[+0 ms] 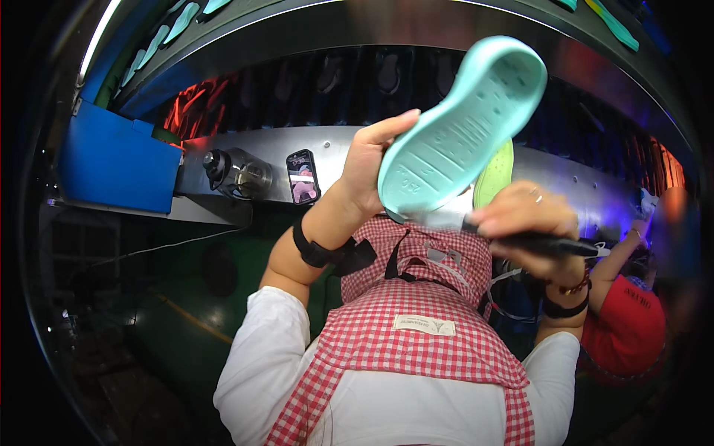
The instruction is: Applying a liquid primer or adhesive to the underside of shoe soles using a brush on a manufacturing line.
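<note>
over the worktop (pixel 271 141), left hand (pixel 366 167) grips teal sole (pixel 465 123), right hand (pixel 537 214) a black-handled tool (pixel 549 243). sole likely light, springy; best held by edge.

A: From where does this view look?
B: From the wearer's head, as the left of two side-by-side fisheye cameras, facing down past the chest and forward over the metal tabletop (pixel 327 156).
A: How near is it?
B: Close. The checked apron (pixel 424 353) fills the lower middle, and the left hand (pixel 364 167) and right hand (pixel 539 223) come between the lens and the tabletop, hiding part of its near edge.
A: And how far does it reach?
B: Past the tabletop's far edge to dark machinery (pixel 387 78), and sideways beyond its left end to a blue box (pixel 119 160). The wide lens bows that far edge upward; the picture stands upright, unmirrored.
</note>
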`<state>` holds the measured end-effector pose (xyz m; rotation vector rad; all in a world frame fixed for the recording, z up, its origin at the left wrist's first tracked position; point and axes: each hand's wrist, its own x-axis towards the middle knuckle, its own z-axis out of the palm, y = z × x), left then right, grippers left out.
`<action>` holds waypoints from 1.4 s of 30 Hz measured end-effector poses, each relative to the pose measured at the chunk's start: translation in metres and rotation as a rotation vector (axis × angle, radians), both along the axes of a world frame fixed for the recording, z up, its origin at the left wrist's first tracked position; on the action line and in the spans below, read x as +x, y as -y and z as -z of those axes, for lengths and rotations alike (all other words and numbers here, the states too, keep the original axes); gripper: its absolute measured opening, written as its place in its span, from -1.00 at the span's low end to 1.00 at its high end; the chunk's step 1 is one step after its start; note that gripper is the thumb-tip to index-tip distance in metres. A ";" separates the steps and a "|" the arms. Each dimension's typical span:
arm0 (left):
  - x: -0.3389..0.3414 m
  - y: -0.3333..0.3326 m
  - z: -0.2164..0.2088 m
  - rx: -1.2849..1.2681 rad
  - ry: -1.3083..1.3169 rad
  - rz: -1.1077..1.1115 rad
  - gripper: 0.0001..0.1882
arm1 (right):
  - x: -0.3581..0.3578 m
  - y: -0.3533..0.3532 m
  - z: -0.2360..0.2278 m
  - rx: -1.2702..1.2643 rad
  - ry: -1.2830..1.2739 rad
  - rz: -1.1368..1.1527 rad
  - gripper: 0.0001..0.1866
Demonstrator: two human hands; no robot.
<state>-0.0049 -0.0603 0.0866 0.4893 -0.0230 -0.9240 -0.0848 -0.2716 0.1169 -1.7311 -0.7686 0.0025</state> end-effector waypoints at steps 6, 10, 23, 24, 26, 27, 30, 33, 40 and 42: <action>-0.004 0.004 -0.003 0.336 0.272 0.175 -0.47 | 0.010 0.008 0.000 -0.309 0.099 -0.253 -0.81; -0.006 -0.003 -0.007 0.315 0.127 0.285 -0.50 | 0.011 0.013 -0.003 -0.297 0.120 -0.179 -0.78; -0.003 -0.013 0.006 0.367 0.236 0.165 -0.44 | 0.007 0.031 0.000 -0.373 -0.038 -0.107 -0.75; -0.006 -0.010 0.012 0.185 0.123 0.119 -0.44 | 0.007 0.026 0.001 -0.136 -0.172 -0.058 -0.74; -0.011 0.005 0.030 0.098 -0.023 0.089 -0.48 | 0.009 0.009 0.016 -0.056 -0.096 0.041 -0.75; -0.012 0.009 0.032 0.084 -0.019 0.108 -0.49 | 0.010 0.011 0.026 -0.025 -0.228 0.121 -0.78; -0.015 0.008 0.041 0.095 -0.044 0.054 -0.50 | 0.014 0.016 0.039 0.106 -0.306 0.330 -0.83; -0.015 0.005 0.048 0.034 -0.139 0.030 -0.49 | 0.019 0.023 0.053 0.106 -0.174 0.609 -0.82; 0.005 0.014 0.057 0.116 0.230 -0.151 -0.48 | -0.013 0.021 0.047 0.131 -0.362 0.265 -0.79; 0.017 0.012 0.003 0.143 0.393 -0.263 -0.46 | -0.021 0.033 0.051 0.405 -0.320 0.313 -0.78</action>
